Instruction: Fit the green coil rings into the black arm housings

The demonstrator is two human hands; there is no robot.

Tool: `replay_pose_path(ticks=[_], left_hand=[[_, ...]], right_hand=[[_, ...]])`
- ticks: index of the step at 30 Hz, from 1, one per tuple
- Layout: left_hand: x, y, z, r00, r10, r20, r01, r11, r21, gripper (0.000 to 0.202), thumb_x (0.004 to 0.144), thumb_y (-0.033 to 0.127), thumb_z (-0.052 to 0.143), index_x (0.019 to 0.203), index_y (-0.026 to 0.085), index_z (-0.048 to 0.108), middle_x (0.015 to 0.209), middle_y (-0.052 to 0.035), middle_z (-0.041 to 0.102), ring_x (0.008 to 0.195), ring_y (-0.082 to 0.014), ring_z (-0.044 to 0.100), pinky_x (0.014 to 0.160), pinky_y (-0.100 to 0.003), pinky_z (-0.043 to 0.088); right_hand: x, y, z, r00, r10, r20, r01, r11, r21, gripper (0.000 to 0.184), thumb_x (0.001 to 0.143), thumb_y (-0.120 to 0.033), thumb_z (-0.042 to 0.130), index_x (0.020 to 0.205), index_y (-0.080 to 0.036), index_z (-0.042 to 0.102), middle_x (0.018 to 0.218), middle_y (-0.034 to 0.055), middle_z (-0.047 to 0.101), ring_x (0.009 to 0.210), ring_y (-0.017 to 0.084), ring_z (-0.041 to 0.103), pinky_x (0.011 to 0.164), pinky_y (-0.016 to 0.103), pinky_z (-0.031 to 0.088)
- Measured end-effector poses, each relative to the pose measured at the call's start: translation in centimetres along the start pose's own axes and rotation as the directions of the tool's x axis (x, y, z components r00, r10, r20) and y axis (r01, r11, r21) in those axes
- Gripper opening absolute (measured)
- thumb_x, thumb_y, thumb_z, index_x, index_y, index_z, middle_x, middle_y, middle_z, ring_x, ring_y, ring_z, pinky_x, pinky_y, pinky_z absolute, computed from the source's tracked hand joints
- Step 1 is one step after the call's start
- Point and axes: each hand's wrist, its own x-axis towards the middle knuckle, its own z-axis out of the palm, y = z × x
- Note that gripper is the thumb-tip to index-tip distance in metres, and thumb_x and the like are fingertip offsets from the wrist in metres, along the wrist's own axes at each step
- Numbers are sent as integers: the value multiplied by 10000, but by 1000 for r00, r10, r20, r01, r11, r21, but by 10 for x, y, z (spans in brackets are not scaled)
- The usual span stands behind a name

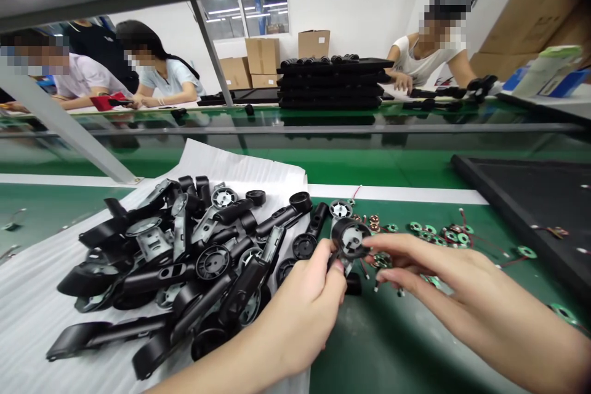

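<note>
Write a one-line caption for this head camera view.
The left hand and right hand grip a round black plastic part beside a heap of similar parts on white foam sheet.

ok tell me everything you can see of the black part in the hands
The black part looks like moulded plastic: a round, cup-like head with a grey metal insert in its face, on a short arm mostly hidden by the fingers. It is tilted, face toward the camera, held by the left hand, its rim touched by the fingertips of the right hand, above the green bench.
</note>
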Motion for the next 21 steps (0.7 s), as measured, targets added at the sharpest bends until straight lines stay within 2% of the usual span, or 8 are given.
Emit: replay_pose_path(ticks=[2, 5, 8, 12, 15, 19, 21], left_hand=[[-2, 2, -1, 998, 54, -17, -53, 997, 51, 255, 948, 389, 272, 993, 218, 455, 677, 55, 466, 432, -59, 396, 416, -161, 329], [-7, 8, -2, 992, 117, -42, -108, 979, 172, 226, 937, 294, 309, 1041, 210, 491, 682, 41, 485, 527, -86, 442, 507, -187, 347], [-11, 16, -3, 991, 125, -37, -112, 963, 245, 249, 927, 244, 302, 1084, 199, 490, 692, 28, 500, 577, -108, 471, 567, -210, 367], [-13, 21, -3, 990, 136, -41, -117, 945, 304, 263, 937, 287, 281, 1097, 206, 473, 773, -14, 589, 692, -156, 553, 645, -240, 401], [-12, 18, -1, 988, 148, -38, -122, 915, 386, 283, 936, 351, 283, 1126, 216, 443, 900, -61, 640, 831, -216, 600, 702, -280, 417], [-10, 13, 0, 987, 161, -9, -141, 887, 440, 291, 936, 373, 266, 1116, 213, 428, 906, -74, 655, 836, -243, 617, 703, -303, 426], [-10, 14, -1, 986, 164, -5, -145, 891, 431, 288, 940, 379, 259, 1107, 218, 431, 911, -70, 657, 830, -237, 619, 705, -299, 427]], right_hand=[[0, 1, 1, 999, -43, -15, 43, 999, -15, 174, 923, -375, 490, 1045, -314, 600, 871, -47, 737, 715, 159, 709, 588, 216, 544], [3, -1, 5, 986, -110, -122, 105, 993, -45, 243, 913, -459, 484, 872, -274, 637, 797, -21, 717, 689, 160, 692, 587, 223, 534], [6, -5, 12, 963, -142, -229, 129, 989, -69, 275, 903, -470, 499, 823, -243, 631, 765, 0, 687, 663, 152, 663, 575, 222, 518], [7, -9, 16, 952, -77, -298, 55, 995, -80, 273, 890, -469, 524, 784, -230, 600, 675, -18, 631, 564, 130, 604, 500, 214, 475], [6, -10, 16, 951, -53, -306, 34, 997, -69, 280, 896, -455, 519, 734, -235, 575, 656, -27, 607, 585, 130, 598, 518, 215, 470], [5, -4, 20, 936, 45, -349, -55, 998, -20, 249, 839, -461, 599, 767, -234, 526, 747, -11, 622, 614, 142, 593, 535, 234, 490], [5, 0, 22, 928, 124, -352, -118, 992, 36, 248, 807, -449, 638, 877, -233, 538, 847, 15, 654, 642, 154, 615, 559, 252, 523]])
